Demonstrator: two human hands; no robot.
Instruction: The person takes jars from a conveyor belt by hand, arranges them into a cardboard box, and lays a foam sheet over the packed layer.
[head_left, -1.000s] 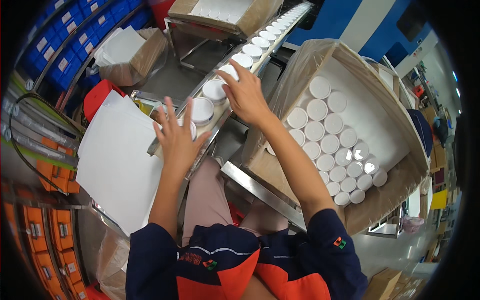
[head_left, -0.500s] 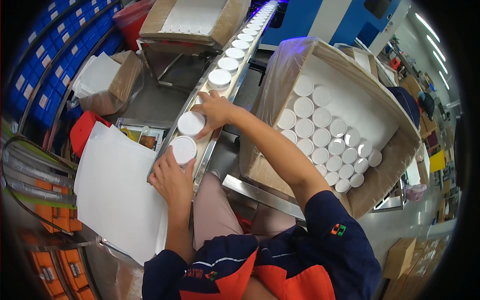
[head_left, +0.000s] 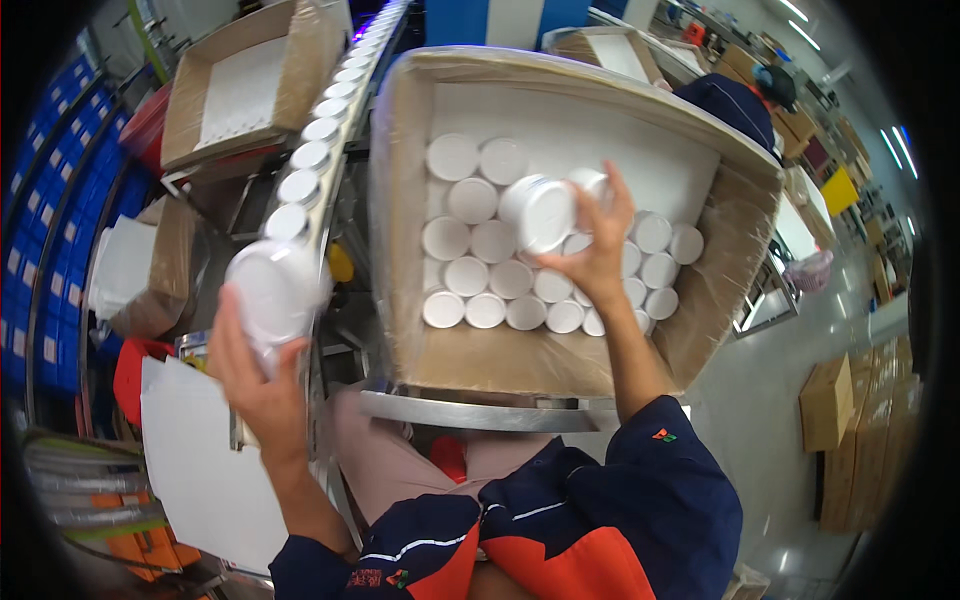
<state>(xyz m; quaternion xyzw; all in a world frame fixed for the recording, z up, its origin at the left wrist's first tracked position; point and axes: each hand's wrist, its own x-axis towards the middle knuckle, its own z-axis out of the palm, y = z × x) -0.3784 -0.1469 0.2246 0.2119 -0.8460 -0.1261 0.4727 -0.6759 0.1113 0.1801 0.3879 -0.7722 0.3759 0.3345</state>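
Jars, round, smooth, white: left hand fingers wrap one jar at centre left; right hand grips another over the plastic-lined cardboard box, upper centre.

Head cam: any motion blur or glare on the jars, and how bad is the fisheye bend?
Head view: the jar in the left hand is smeared by motion; the right hand's jar is sharper; plastic liner on the box glares; edges bow toward the dark rim.

Your conveyor track carries a single file of white capped jars, while the plastic-lined carton beside it holds white jars in rows.
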